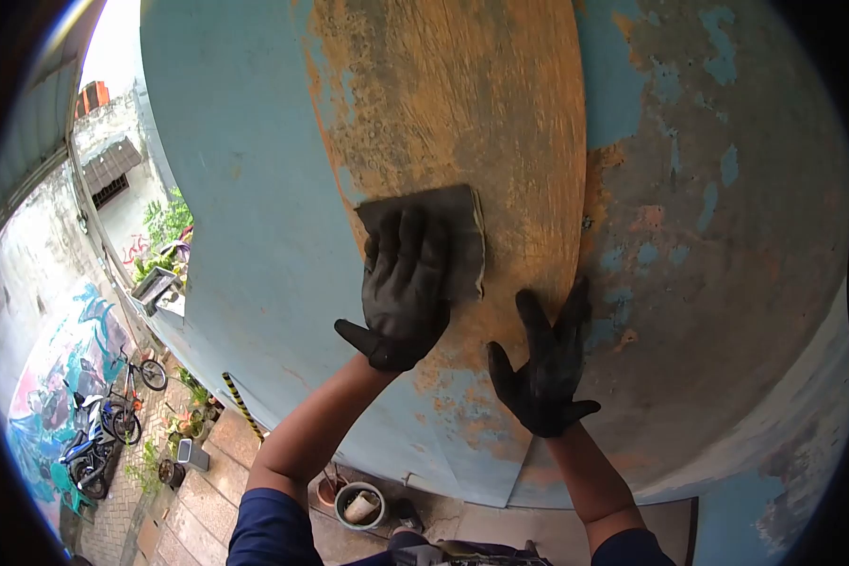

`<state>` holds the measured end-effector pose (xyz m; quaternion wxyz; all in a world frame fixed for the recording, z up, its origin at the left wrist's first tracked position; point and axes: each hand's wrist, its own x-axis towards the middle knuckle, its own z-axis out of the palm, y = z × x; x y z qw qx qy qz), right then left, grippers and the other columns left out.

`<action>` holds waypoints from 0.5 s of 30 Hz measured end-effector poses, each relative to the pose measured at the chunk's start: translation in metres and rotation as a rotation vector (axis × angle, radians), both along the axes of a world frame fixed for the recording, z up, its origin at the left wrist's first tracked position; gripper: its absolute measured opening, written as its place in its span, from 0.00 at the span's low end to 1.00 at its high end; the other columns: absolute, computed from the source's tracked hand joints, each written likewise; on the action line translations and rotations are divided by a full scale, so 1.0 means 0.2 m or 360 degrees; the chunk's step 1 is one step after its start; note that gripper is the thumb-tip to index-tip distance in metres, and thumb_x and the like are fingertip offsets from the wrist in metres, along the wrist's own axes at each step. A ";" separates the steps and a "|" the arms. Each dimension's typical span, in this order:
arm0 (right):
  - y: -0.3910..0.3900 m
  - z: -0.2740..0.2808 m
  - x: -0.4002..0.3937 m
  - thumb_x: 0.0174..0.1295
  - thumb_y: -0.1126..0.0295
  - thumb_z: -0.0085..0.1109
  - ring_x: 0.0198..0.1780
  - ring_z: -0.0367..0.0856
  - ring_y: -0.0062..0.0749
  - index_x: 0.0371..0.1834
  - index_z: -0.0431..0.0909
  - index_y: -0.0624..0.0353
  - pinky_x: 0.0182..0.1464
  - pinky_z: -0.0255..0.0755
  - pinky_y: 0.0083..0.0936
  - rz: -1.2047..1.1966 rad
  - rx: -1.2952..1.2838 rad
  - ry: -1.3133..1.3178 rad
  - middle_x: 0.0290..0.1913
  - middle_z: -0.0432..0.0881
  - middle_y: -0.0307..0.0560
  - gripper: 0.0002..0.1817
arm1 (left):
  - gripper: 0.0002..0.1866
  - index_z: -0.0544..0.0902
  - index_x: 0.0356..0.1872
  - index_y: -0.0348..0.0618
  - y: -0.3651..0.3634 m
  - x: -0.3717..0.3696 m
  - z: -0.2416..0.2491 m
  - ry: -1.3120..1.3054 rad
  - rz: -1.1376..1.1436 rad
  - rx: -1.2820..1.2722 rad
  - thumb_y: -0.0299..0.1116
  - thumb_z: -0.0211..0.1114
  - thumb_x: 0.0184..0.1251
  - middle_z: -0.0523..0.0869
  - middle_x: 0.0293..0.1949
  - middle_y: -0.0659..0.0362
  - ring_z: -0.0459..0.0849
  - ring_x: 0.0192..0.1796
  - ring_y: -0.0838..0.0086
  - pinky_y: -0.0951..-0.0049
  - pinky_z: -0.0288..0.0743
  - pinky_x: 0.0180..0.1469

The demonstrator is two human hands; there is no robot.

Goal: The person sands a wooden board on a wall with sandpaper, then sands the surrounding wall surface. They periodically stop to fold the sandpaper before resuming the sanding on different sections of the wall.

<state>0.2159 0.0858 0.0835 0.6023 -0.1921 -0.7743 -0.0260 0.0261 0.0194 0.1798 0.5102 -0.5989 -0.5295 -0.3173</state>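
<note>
A folded dark sheet of sandpaper (pixel 462 245) lies flat against a worn, orange-brown wooden panel (pixel 462 104). My left hand (pixel 404 292), in a black glove, presses it there with the fingers laid over it and the thumb sticking out to the left. Part of the sheet is hidden under the palm and fingers. Lower and to the right, my gloved right hand (pixel 542 373) is open with spread fingers near the panel's right edge, holding nothing; it appears to rest on the surface. Blue paint remnants show around the panel's lower part.
Light blue wall (pixel 245 189) borders the panel on the left, grey wall with peeling paint (pixel 717 283) on the right. Below stand a round pot (pixel 360 507) and a black-and-yellow striped pole (pixel 242 406). Potted plants, a motorcycle (pixel 90 443) and a bicycle (pixel 140 382) line the lane.
</note>
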 end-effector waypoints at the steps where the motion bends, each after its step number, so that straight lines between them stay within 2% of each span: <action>1: 0.00 0.00 0.00 0.64 0.56 0.70 0.78 0.55 0.88 0.77 0.70 0.50 0.72 0.58 0.75 -0.0038 -0.0002 -0.0019 0.80 0.49 0.88 0.38 | 0.34 0.67 0.76 0.31 0.03 -0.04 0.08 0.0011 0.0100 -0.0084 0.27 0.61 0.68 0.69 0.73 0.33 0.62 0.77 0.33 0.36 0.50 0.82; 3: -0.02 -0.01 0.00 0.66 0.55 0.69 0.80 0.53 0.88 0.78 0.68 0.50 0.72 0.59 0.75 -0.0071 -0.0008 -0.0081 0.81 0.47 0.87 0.38 | 0.36 0.68 0.77 0.32 0.09 -0.12 0.41 0.0212 0.0096 0.0199 0.30 0.66 0.66 0.70 0.72 0.33 0.65 0.78 0.33 0.36 0.52 0.82; 4: -0.01 -0.01 -0.02 0.65 0.56 0.69 0.78 0.56 0.88 0.76 0.70 0.50 0.72 0.60 0.74 -0.0084 -0.0011 -0.0030 0.80 0.49 0.87 0.36 | 0.34 0.71 0.75 0.36 0.12 -0.22 0.59 0.0401 0.0019 0.0478 0.32 0.65 0.68 0.75 0.68 0.36 0.71 0.72 0.37 0.39 0.61 0.78; 5: -0.01 -0.02 -0.03 0.65 0.56 0.70 0.76 0.60 0.87 0.75 0.72 0.50 0.71 0.60 0.74 -0.0098 -0.0017 0.0016 0.79 0.52 0.88 0.35 | 0.32 0.73 0.74 0.38 0.16 -0.28 0.85 0.0552 -0.0237 0.0638 0.34 0.66 0.69 0.79 0.64 0.39 0.76 0.66 0.41 0.42 0.70 0.69; 7: 0.00 -0.03 -0.04 0.65 0.56 0.70 0.76 0.60 0.86 0.75 0.72 0.50 0.71 0.60 0.74 -0.0105 0.0013 0.0028 0.79 0.52 0.88 0.35 | 0.29 0.75 0.72 0.41 0.13 -0.38 1.08 0.0469 -0.0166 0.0408 0.35 0.66 0.71 0.82 0.60 0.41 0.78 0.62 0.43 0.44 0.73 0.63; 9: 0.01 -0.03 -0.04 0.65 0.56 0.70 0.76 0.60 0.85 0.75 0.72 0.50 0.71 0.60 0.74 -0.0105 0.0029 0.0035 0.79 0.51 0.88 0.35 | 0.26 0.73 0.77 0.43 0.11 -0.23 1.19 0.0405 -0.0249 0.0551 0.32 0.54 0.81 0.73 0.76 0.43 0.69 0.78 0.45 0.55 0.62 0.80; 10: 0.00 -0.04 -0.04 0.66 0.56 0.69 0.77 0.60 0.85 0.75 0.72 0.50 0.71 0.61 0.73 -0.0105 0.0016 0.0044 0.80 0.52 0.87 0.35 | 0.26 0.74 0.76 0.43 0.10 -0.14 1.08 0.0186 -0.0374 0.0673 0.32 0.53 0.80 0.72 0.77 0.44 0.70 0.78 0.46 0.54 0.61 0.81; 12: 0.01 -0.03 -0.04 0.66 0.56 0.69 0.77 0.59 0.84 0.75 0.72 0.50 0.71 0.61 0.73 -0.0105 0.0006 0.0055 0.80 0.52 0.87 0.35 | 0.28 0.74 0.71 0.37 0.24 -0.27 0.63 0.0348 -0.0164 0.0720 0.35 0.65 0.72 0.78 0.60 0.38 0.76 0.64 0.41 0.42 0.68 0.70; 13: 0.01 -0.03 -0.04 0.66 0.56 0.69 0.78 0.59 0.84 0.75 0.72 0.50 0.71 0.61 0.73 -0.0101 0.0046 0.0059 0.80 0.52 0.87 0.35 | 0.32 0.71 0.74 0.33 0.13 -0.07 0.49 0.0049 0.0158 0.0302 0.31 0.64 0.70 0.75 0.67 0.34 0.72 0.71 0.38 0.40 0.63 0.75; 14: 0.01 -0.03 -0.03 0.66 0.56 0.69 0.78 0.59 0.84 0.76 0.71 0.49 0.71 0.61 0.74 -0.0098 0.0077 0.0062 0.80 0.52 0.87 0.35 | 0.34 0.69 0.75 0.31 0.09 0.02 0.22 -0.0094 0.0222 0.0124 0.27 0.63 0.66 0.73 0.69 0.32 0.69 0.74 0.36 0.37 0.59 0.78; 15: 0.00 -0.04 -0.02 0.66 0.56 0.69 0.78 0.59 0.84 0.76 0.71 0.49 0.71 0.61 0.74 -0.0096 0.0058 0.0056 0.80 0.52 0.87 0.35 | 0.35 0.70 0.74 0.30 0.12 -0.01 -0.14 -0.0032 0.0172 0.0133 0.25 0.63 0.63 0.74 0.67 0.32 0.69 0.73 0.35 0.35 0.54 0.80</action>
